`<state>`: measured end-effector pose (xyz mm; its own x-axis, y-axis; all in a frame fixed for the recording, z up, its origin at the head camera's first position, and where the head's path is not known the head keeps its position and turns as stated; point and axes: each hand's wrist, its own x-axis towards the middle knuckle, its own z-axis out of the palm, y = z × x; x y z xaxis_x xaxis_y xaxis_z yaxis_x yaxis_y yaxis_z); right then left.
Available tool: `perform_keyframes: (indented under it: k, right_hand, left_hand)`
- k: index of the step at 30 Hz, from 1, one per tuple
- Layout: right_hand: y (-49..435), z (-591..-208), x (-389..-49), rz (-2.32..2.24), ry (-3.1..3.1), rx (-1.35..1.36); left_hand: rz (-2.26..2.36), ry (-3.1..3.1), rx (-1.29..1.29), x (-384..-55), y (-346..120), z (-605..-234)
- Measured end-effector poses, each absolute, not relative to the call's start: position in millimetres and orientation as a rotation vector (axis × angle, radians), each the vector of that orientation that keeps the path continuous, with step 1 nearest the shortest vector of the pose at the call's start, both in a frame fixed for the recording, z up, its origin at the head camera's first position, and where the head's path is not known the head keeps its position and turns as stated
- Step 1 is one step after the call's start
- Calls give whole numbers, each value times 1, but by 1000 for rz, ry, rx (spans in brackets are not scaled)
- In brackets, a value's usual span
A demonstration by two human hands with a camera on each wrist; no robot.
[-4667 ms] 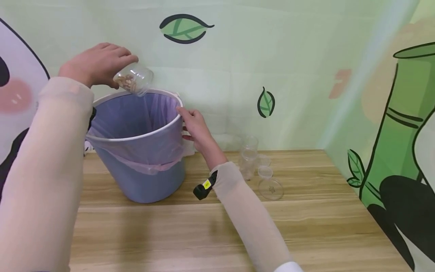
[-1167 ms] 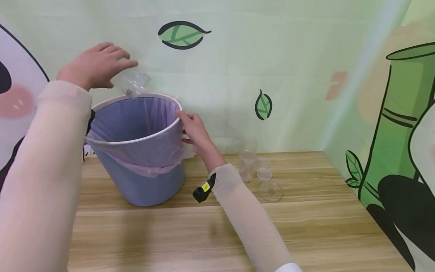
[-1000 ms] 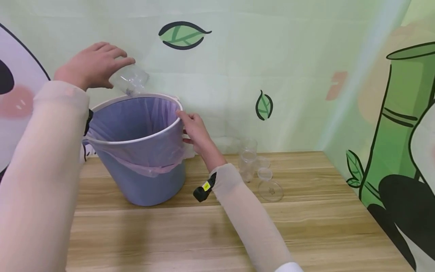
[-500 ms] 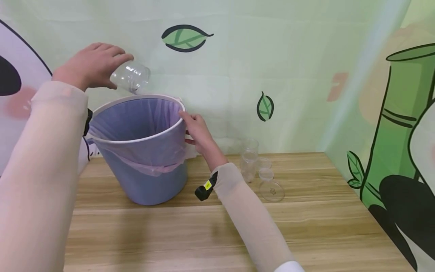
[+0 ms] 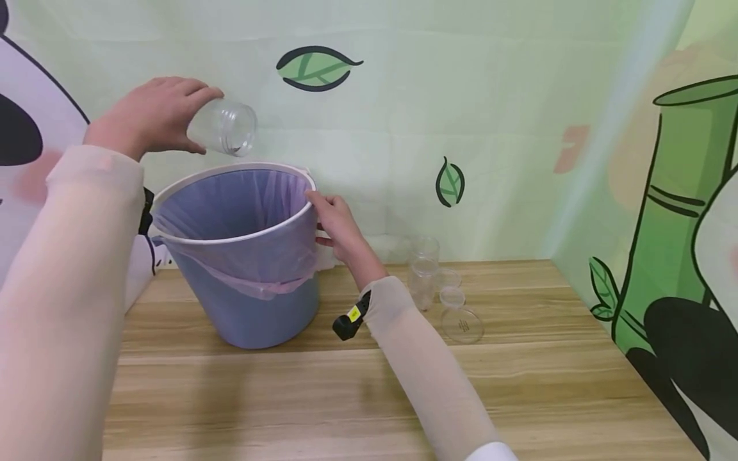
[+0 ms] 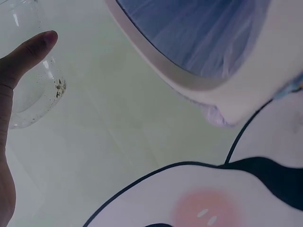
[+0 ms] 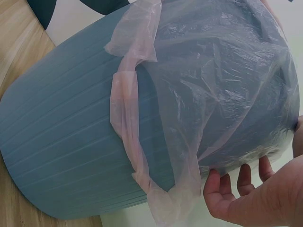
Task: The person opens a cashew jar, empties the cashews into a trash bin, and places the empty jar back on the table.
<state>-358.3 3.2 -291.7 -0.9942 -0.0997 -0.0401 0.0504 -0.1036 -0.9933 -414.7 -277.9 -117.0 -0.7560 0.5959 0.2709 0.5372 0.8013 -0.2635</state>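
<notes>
A clear jar (image 5: 216, 128) is tipped on its side above the far rim of a blue trash can (image 5: 254, 314), and my left hand (image 5: 152, 115) grips its base end. Its mouth points right, over the can. Small dark crumbs (image 6: 60, 88) cling inside the jar in the left wrist view. My right hand (image 5: 341, 230) holds the can's right rim, thumb on top and fingers against the outside. A thin pink trash bag (image 5: 262, 285) lines the can and folds down over the outside. The can leans slightly, and its bottom inside is hidden.
Clear empty-looking containers (image 5: 423, 282) stand on the wooden table (image 5: 357, 397) right of the can, beside several round clear lids (image 5: 461, 325). A printed green backdrop (image 5: 507, 115) rises close behind the can.
Pale brown bits seen in the jar 4.7 s ago are gone, apart from a few crumbs. The jar has turned so its mouth shows more. My right hand stays on the rim.
</notes>
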Motion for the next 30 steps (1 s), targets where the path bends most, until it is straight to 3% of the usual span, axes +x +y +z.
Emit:
perform_keyframes:
  k: [5, 30]
  right_hand:
    - [2, -291, -360, -2277, 2010, -48]
    - [14, -278, -369, -2120, 1952, -67]
  left_hand:
    - [158, -2603, -841, -412, -278, -116]
    - [195, -2292, -1287, -361, -203, -118]
